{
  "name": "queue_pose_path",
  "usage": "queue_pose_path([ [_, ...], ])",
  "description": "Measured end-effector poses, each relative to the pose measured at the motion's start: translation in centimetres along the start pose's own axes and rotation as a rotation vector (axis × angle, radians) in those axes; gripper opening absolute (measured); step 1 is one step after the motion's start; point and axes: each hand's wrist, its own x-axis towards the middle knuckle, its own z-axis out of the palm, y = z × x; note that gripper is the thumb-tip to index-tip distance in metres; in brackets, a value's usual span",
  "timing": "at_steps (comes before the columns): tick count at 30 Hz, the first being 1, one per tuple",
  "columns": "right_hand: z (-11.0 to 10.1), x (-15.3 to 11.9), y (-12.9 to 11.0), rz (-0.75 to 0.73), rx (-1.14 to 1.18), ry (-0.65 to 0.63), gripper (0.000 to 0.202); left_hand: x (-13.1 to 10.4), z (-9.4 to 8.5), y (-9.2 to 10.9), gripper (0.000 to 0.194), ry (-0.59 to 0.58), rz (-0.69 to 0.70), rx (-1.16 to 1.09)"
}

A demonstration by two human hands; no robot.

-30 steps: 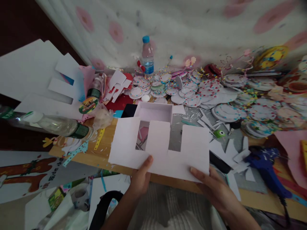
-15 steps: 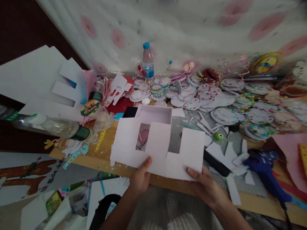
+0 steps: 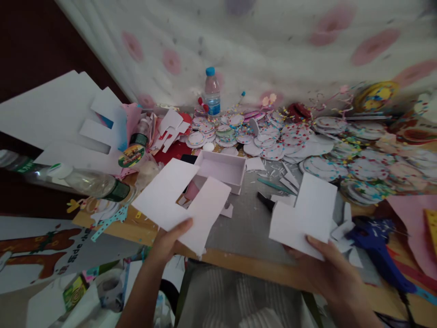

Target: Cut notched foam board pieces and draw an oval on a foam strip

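Observation:
A U-shaped white card piece (image 3: 165, 191) is pinched by its lower edge in my left hand (image 3: 169, 239), thumb on top. Toward the right, my right hand (image 3: 327, 264) grips a smaller L-shaped white card piece (image 3: 312, 214) near its bottom edge, thumb on top and fingers underneath. The two pieces are apart, with the grey mat (image 3: 246, 228) showing between them. Behind the left piece stands a shallow open white box (image 3: 221, 168). A black-handled tool (image 3: 265, 200) lies beside the right piece, partly covered by it.
Decorated white discs (image 3: 269, 136) are heaped along the back by a water bottle (image 3: 213, 93). A blue glue gun (image 3: 378, 250) lies at the right. Plastic bottles (image 3: 92, 182) and large cut white sheets (image 3: 51, 114) are at the left. Paper scraps lie on the mat.
The single wide card is now in two separate pieces. My left hand has moved left and tilted its piece; my right hand has moved right with the other.

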Motion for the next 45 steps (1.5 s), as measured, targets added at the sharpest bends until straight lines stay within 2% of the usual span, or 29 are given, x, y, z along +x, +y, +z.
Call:
queue_pose_path([
  [1, -0.4, 0.1, -0.3, -0.027, -0.012, 0.027, 0.049, 0.1, -0.7, 0.6, 0.048, -0.007, 0.012, 0.08],
  [3, -1.0, 0.1, -0.9, -0.061, -0.052, 0.065, 0.049, 0.2, -1.8, 2.2, 0.038, -0.133, -0.038, 0.21],
  [5, -1.4, 0.1, -1.4, -0.078, -0.082, 0.097, 0.046, 0.4, -2.5, 4.2, 0.031, -0.351, -0.134, 0.311],
  [7, -1.8, 0.1, -1.9, -0.092, -0.079, 0.141, 0.046, 0.6, -2.5, 6.4, 0.032, -0.55, -0.201, 0.451],
  [10, -2.2, 0.2, -2.7, -0.137, -0.046, 0.189, 0.047, 0.9, -1.3, 9.4, 0.033, -0.773, -0.23, 0.77],
  [13, -2.6, 0.1, -3.2, -0.161, -0.013, 0.156, 0.047, 0.8, 1.2, 11.0, 0.032, -0.923, -0.09, 0.981],
  [16, -2.6, -0.2, -2.8, -0.13, -0.022, 0.102, 0.036, 0.5, 4.1, 11.1, 0.026, -1.089, -0.062, 1.144],
  [19, -1.4, -0.5, -2.2, -0.085, -0.058, 0.005, 0.027, 1.0, 6.6, 9.7, 0.024, -1.178, -0.117, 1.218],
  [22, 0.7, -0.8, -2.1, -0.082, -0.134, -0.204, 0.031, 2.5, 8.1, 7.4, 0.028, -1.253, -0.199, 1.171],
  [23, 1.4, -0.8, -2.2, -0.08, -0.162, -0.274, 0.034, 3.1, 8.4, 6.7, 0.026, -1.306, -0.277, 1.18],
  [25, 2.6, -0.5, -2.6, -0.083, -0.178, -0.336, 0.034, 4.3, 8.7, 5.3, 0.024, -1.356, -0.346, 1.204],
  [29, 3.8, 0.8, -3.0, -0.116, -0.124, -0.285, 0.028, 6.1, 8.7, 3.8, 0.026, -1.346, -0.329, 1.235],
  [33, 4.6, 2.2, -3.0, -0.089, -0.137, -0.383, 0.03, 6.5, 8.8, 3.4, 0.03, -1.266, -0.2, 1.185],
  [35, 5.1, 2.7, -3.1, -0.081, -0.138, -0.41, 0.033, 6.3, 9.2, 4.0, 0.028, -1.243, -0.155, 1.165],
  [38, 5.6, 3.3, -3.8, -0.09, -0.084, -0.373, 0.033, 5.9, 9.8, 6.3, 0.024, -1.266, -0.109, 1.169],
  [40, 5.2, 3.9, -4.7, -0.101, -0.05, -0.31, 0.031, 5.7, 9.3, 8.1, 0.026, -1.25, 0.049, 1.132],
  [43, 3.9, 5.1, -6.2, -0.144, -0.055, -0.176, 0.031, 5.8, 6.9, 9.8, 0.025, -1.018, 0.341, 1.103],
  [45, 3.0, 5.8, -7.1, -0.17, -0.072, -0.109, 0.033, 6.3, 4.5, 9.7, 0.047, -0.796, 0.507, 1.153],
])
